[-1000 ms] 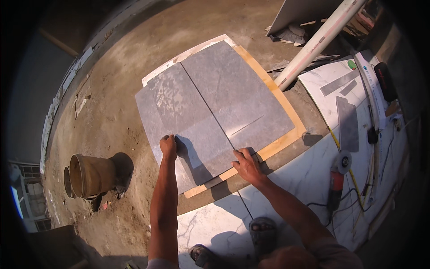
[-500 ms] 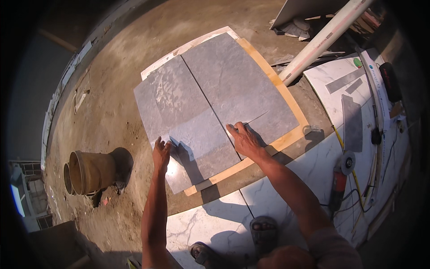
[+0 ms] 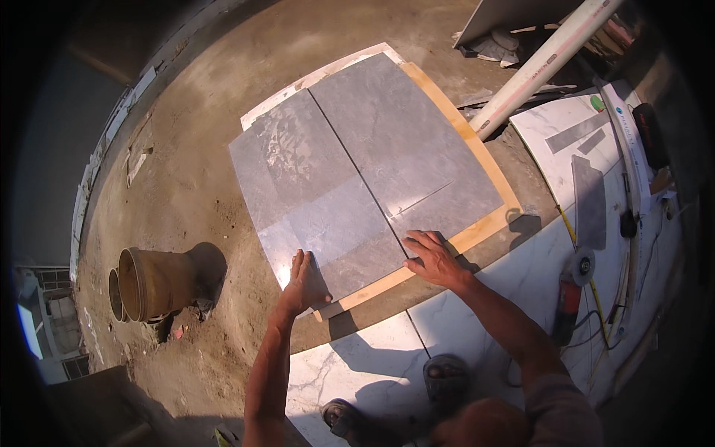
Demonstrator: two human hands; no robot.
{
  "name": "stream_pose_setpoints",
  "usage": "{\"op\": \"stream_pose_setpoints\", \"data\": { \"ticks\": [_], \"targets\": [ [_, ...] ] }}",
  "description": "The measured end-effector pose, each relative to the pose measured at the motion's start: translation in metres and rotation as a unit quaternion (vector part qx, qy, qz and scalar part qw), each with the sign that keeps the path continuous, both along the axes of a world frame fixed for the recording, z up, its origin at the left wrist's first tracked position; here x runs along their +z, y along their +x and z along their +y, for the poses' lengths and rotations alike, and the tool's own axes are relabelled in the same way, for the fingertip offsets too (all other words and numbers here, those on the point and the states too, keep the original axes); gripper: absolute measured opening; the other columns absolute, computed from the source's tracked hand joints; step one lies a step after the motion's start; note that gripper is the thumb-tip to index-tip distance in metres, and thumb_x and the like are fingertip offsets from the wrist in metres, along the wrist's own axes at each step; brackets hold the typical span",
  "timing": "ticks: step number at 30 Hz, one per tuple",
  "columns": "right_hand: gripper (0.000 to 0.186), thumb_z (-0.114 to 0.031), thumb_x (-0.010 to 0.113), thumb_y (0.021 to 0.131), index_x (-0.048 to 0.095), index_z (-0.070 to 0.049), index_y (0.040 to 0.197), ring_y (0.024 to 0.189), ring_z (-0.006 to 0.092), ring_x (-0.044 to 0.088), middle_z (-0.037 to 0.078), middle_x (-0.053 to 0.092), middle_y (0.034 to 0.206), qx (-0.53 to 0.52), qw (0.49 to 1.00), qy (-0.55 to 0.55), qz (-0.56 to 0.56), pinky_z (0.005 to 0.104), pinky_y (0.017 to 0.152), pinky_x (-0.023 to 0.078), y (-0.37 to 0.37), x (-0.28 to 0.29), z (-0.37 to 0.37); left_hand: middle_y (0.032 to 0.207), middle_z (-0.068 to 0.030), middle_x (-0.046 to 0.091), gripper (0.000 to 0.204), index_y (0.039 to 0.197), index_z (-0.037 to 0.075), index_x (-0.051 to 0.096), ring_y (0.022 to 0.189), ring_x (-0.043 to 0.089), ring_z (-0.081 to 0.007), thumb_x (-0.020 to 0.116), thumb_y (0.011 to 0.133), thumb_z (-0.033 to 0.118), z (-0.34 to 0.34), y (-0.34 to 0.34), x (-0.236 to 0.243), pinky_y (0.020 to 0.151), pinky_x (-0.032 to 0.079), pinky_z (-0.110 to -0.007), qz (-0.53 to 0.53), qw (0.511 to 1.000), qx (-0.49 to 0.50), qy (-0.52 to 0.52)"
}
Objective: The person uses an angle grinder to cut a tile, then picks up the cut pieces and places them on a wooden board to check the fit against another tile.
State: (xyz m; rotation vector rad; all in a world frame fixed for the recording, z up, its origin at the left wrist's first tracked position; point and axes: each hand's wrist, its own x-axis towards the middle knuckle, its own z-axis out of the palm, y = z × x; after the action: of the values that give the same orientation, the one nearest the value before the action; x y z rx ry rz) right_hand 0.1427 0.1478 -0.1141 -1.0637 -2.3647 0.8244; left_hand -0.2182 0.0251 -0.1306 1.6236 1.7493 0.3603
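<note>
Two large grey tiles lie side by side, the left tile and the right tile, with a thin dark gap between them. Yellowish wooden strips run along their near and right edges. My left hand rests at the near left corner of the left tile, its fingers stretched forward. On the right tile's near edge, close to the gap, my right hand lies with fingers apart and nothing in them. A thin line crosses the right tile beyond that hand.
A brown bucket lies tipped on the dirt ground at left. White marbled tiles are under my feet. At right lie an angle grinder, a yellow tape measure and a grey tile strip. A pale pipe slants at the upper right.
Both hands have come nearer to me along the tiles. The left has moved to the near left corner. My right hand has left the line, and its fingers have spread flat.
</note>
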Motion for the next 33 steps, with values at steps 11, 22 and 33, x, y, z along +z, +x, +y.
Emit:
{"op": "stream_pose_setpoints", "data": {
  "ticks": [11, 22, 33],
  "targets": [
    [0.046, -0.025, 0.072, 0.076, 0.06, -0.004, 0.115, 0.119, 0.025, 0.044, 0.005, 0.053, 0.128, 0.001, 0.995, 0.096, -0.014, 0.0389, 0.098, 0.038, 0.003, -0.013, -0.014, 0.148, -0.0388, 0.005, 0.14, 0.146, -0.004, 0.013, 0.139, 0.006, -0.0529, 0.084, 0.044, 0.061, -0.004, 0.026, 0.018, 0.11, 0.012, -0.061, 0.091, 0.993, -0.069, 0.008],
    [0.049, -0.023, 0.071, 0.077, 0.058, -0.003, 0.119, 0.121, 0.0253, 0.043, 0.005, 0.051, 0.131, -0.01, 0.996, 0.086, -0.036, 0.0393, 0.099, 0.037, -0.001, -0.015, -0.017, 0.148, -0.0376, 0.006, 0.127, 0.146, -0.004, 0.017, 0.141, 0.006, -0.0488, 0.086, 0.052, 0.049, 0.003, 0.028, 0.019, 0.111, 0.008, -0.059, 0.073, 0.997, -0.037, -0.007],
    [0.049, -0.019, 0.069, 0.078, 0.055, -0.004, 0.122, 0.118, 0.0264, 0.043, 0.005, 0.05, 0.133, -0.032, 0.998, 0.042, -0.026, 0.0408, 0.098, 0.036, -0.002, -0.011, -0.014, 0.149, -0.0372, 0.007, 0.129, 0.146, -0.004, 0.016, 0.141, 0.006, -0.0489, 0.087, 0.05, 0.044, 0.009, 0.026, 0.018, 0.111, 0.007, -0.061, 0.047, 0.998, -0.038, -0.01]
  ]
}}
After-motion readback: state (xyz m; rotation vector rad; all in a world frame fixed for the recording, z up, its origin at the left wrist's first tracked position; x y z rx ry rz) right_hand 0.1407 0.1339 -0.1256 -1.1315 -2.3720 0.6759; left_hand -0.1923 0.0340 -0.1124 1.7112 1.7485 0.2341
